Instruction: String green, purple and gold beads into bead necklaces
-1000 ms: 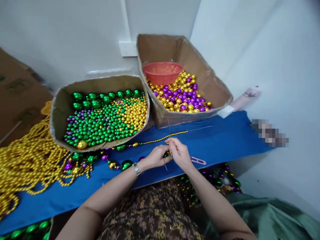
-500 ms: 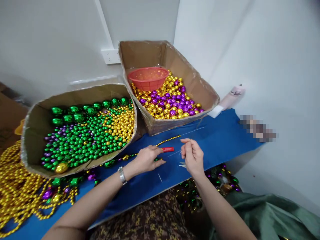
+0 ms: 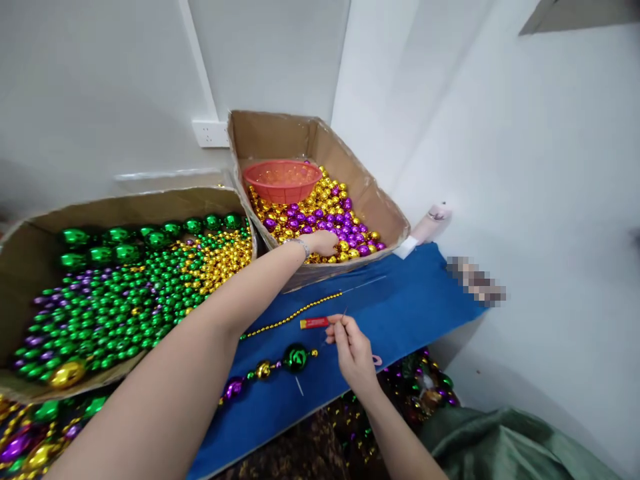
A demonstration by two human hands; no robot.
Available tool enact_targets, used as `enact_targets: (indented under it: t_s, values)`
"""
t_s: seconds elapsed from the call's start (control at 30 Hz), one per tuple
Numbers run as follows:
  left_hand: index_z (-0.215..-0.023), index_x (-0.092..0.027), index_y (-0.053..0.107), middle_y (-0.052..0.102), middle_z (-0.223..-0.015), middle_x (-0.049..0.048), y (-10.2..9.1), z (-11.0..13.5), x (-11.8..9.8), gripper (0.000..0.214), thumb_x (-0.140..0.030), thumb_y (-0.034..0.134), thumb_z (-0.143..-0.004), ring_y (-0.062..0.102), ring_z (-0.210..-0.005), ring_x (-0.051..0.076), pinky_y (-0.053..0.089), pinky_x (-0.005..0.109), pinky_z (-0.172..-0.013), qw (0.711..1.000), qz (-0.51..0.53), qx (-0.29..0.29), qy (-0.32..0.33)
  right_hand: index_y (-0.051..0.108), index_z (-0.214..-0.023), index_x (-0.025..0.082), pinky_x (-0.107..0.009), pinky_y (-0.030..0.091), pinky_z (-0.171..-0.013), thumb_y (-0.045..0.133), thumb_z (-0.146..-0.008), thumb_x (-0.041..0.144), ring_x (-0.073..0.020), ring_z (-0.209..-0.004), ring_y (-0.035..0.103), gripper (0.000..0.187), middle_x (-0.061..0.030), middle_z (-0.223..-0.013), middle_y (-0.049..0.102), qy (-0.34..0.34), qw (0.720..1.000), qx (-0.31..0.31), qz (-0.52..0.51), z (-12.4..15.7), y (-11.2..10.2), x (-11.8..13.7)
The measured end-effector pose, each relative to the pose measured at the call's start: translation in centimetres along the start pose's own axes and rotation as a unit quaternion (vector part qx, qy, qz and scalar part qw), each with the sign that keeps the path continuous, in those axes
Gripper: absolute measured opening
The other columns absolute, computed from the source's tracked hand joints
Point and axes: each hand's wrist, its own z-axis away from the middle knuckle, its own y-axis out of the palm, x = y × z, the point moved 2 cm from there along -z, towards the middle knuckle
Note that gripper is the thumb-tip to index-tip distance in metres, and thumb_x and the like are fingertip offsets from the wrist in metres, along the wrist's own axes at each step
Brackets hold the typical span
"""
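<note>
My left hand reaches into the cardboard box of gold and purple beads. Its fingertips are down among the beads, so whether they hold one is hidden. Over the blue cloth, my right hand pinches a thin thread, whose end pokes up above the fingertips. Left of that hand lies a strand of mixed beads with a large green bead, a gold bead and a purple bead. A red lighter lies just beside my right fingertips.
A second box at left holds green, gold and purple beads. A red basket sits in the far box. A thin gold bead string crosses the blue cloth. Pink scissor handles show behind my right wrist. A pinkish bottle stands at right.
My left hand has moved from beside the lighter up into the far box of beads. My right hand has shifted slightly left and down, nearer the lighter. The view has shifted right.
</note>
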Motion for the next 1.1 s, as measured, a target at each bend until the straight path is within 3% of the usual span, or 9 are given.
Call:
enact_targets:
  t_s: [0.1,0.2,0.3,0.4,0.5,0.6,0.73,0.87,1.1]
  values:
    - [-0.052,-0.015,0.058,0.061,-0.059,0.0053,-0.3,0.5,0.2,0.014,-0.003,0.061,-0.06,0.062,-0.072,0.021,0.048,0.032,-0.079,1.0,0.008,0.005,0.006,0.062,-0.099,0.02,-0.027,0.056,-0.072,0.04,-0.1,0.031,-0.014,-0.073,0.067,0.024,-0.0036,-0.082,0.066,-0.038,0.999,0.001,0.021,0.0,-0.1,0.5]
    - [-0.067,-0.015,0.065,0.067,-0.072,0.0056,-1.7,2.3,0.4,0.012,-0.004,0.059,-0.065,0.063,-0.08,0.02,0.047,0.033,-0.084,1.0,0.019,-0.015,0.017,0.065,-0.096,0.019,-0.028,0.058,-0.074,0.041,-0.099,0.027,-0.015,-0.078,0.069,0.025,-0.0061,-0.087,0.065,-0.08,0.996,-0.001,0.036,0.0,0.0,1.1]
    - [-0.087,-0.015,0.066,0.068,-0.085,0.0067,-3.5,5.9,0.2,0.012,-0.016,0.06,-0.077,0.062,-0.079,0.016,0.05,0.031,-0.08,0.972,0.205,-0.114,0.029,0.065,-0.103,0.019,-0.026,0.059,-0.066,0.042,-0.099,0.026,-0.0128,-0.07,0.068,0.025,-0.0061,-0.091,0.064,-0.093,0.995,0.009,0.034,0.2,0.1,1.6]
    - [-0.092,-0.018,0.063,0.066,-0.085,0.0043,-4.0,11.3,-0.1,0.016,-0.026,0.067,-0.079,0.063,-0.073,0.013,0.054,0.027,-0.069,0.821,0.541,-0.182,0.018,0.065,-0.11,0.021,-0.025,0.059,-0.065,0.044,-0.098,0.025,-0.0115,-0.065,0.067,0.024,-0.0054,-0.094,0.066,-0.109,0.992,0.026,0.05,0.4,0.3,1.9]
    - [-0.094,-0.018,0.063,0.067,-0.084,0.0027,-2.8,16.7,-0.3,0.019,-0.023,0.069,-0.077,0.067,-0.075,0.014,0.058,0.028,-0.07,0.697,0.689,-0.197,-0.039,0.065,-0.113,0.022,-0.026,0.059,-0.072,0.046,-0.097,0.024,-0.0144,-0.077,0.069,0.025,-0.0069,-0.099,0.068,-0.146,0.985,0.048,0.075,0.7,0.8,2.1]
    - [-0.097,-0.015,0.066,0.069,-0.087,0.0053,-0.9,20.4,0.2,0.02,-0.02,0.067,-0.078,0.07,-0.083,0.017,0.059,0.03,-0.079,0.625,0.742,-0.223,-0.095,0.066,-0.113,0.022,-0.03,0.058,-0.081,0.048,-0.097,0.023,-0.0176,-0.089,0.069,0.025,-0.0078,-0.1,0.069,-0.185,0.975,0.072,0.094,1.1,1.4,2.3]
    - [-0.09,-0.014,0.065,0.07,-0.085,0.0056,1.3,23.0,1.2,0.014,-0.015,0.067,-0.076,0.07,-0.092,0.02,0.057,0.036,-0.091,0.552,0.775,-0.275,-0.136,0.068,-0.11,0.021,-0.029,0.059,-0.076,0.048,-0.096,0.023,-0.0175,-0.083,0.069,0.024,-0.0076,-0.092,0.07,-0.21,0.965,0.11,0.117,1.7,2.4,2.4]
    - [-0.088,-0.014,0.063,0.071,-0.085,0.0046,2.3,24.1,1.5,0.014,-0.014,0.068,-0.075,0.07,-0.094,0.021,0.056,0.038,-0.094,0.527,0.783,-0.301,-0.134,0.068,-0.108,0.02,-0.027,0.058,-0.07,0.046,-0.097,0.024,-0.0159,-0.076,0.068,0.025,-0.007,-0.087,0.068,-0.221,0.955,0.135,0.141,2.2,3.1,2.5]
    - [-0.089,-0.016,0.059,0.07,-0.085,0.003,2.2,24.7,1.3,0.022,-0.016,0.072,-0.072,0.07,-0.091,0.019,0.055,0.039,-0.092,0.549,0.763,-0.315,-0.134,0.068,-0.108,0.02,-0.028,0.057,-0.071,0.045,-0.098,0.025,-0.0166,-0.076,0.068,0.026,-0.0075,-0.087,0.068,-0.212,0.951,0.147,0.169,2.3,3.2,2.5]
